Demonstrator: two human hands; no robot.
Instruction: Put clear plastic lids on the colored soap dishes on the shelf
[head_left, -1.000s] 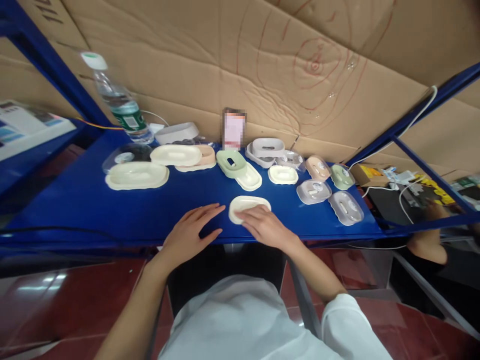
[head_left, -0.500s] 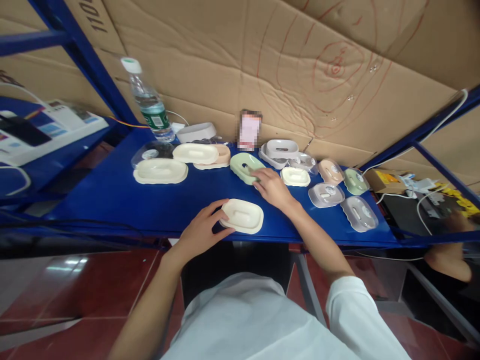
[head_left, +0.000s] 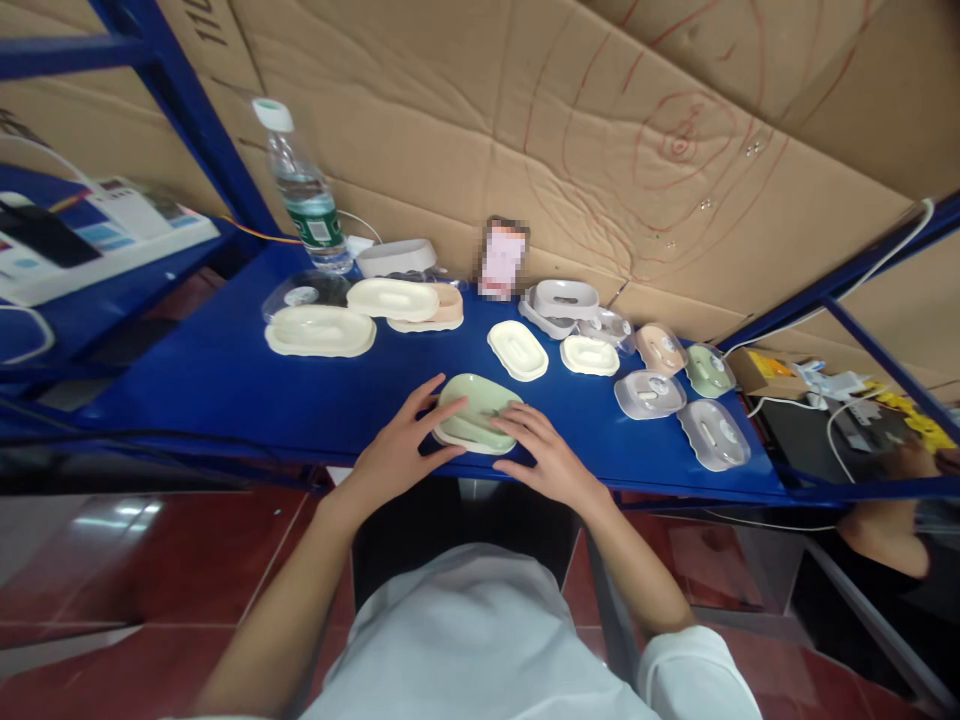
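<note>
Near the front edge of the blue table lies a green oval soap dish part [head_left: 486, 408], on top of a cream soap dish base whose rim shows slightly beneath it. My left hand [head_left: 401, 440] grips its left end, fingers reaching over the rim and thumb at the front. At the right end my right hand [head_left: 544, 455] holds it, fingers bent over the rim and thumb in front. Behind it lies a cream oval piece [head_left: 518, 350], with another cream dish piece [head_left: 589, 355] to its right.
Left behind are a long cream dish [head_left: 321, 332], a peach dish [head_left: 442, 307] partly covered, and a water bottle [head_left: 307, 205]. A phone [head_left: 503, 258] leans against the cardboard. On the right stand several lidded soap dishes [head_left: 714, 435]. Another person's arm [head_left: 885, 530] shows far right.
My right hand has brought the green part from the back onto the cream base before my left hand. A cream piece now shows where the green part was.
</note>
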